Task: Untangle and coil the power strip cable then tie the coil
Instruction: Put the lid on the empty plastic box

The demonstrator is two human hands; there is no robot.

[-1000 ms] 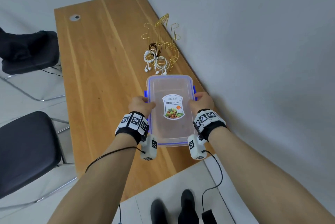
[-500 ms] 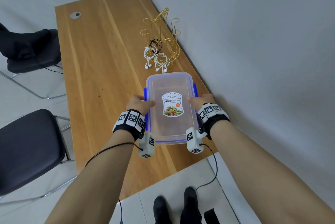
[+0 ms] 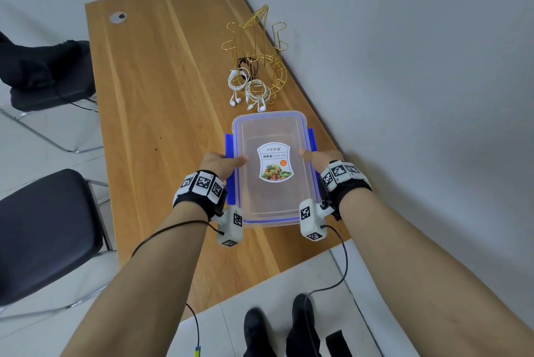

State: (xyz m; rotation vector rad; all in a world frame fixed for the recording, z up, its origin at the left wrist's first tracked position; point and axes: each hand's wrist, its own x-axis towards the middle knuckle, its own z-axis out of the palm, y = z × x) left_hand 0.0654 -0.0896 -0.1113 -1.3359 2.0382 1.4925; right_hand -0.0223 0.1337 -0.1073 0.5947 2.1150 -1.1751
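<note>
No power strip or its cable shows in the head view. A clear plastic box [image 3: 271, 203] with a blue-rimmed lid and a food label lies on the wooden table [image 3: 159, 96] near its front right corner. My left hand [image 3: 221, 163] grips the box's left side with the thumb on the lid. My right hand [image 3: 318, 158] grips its right side the same way. Blue latches stick out at both long sides. Just beyond the box lie two coiled white earphones [image 3: 239, 82] and a dark coiled cable [image 3: 247, 63].
A gold wire rack [image 3: 257, 17] stands behind the earphones, close to the grey wall on the right. A black chair [image 3: 43, 229] stands left of the table, and a second chair with a black bag [image 3: 43, 73] is further back. My shoes [image 3: 257, 330] are at the table's front edge.
Both thumbs have slid inward onto the lid. The blue side latches now stand out further from the box. The box has stayed on the table.
</note>
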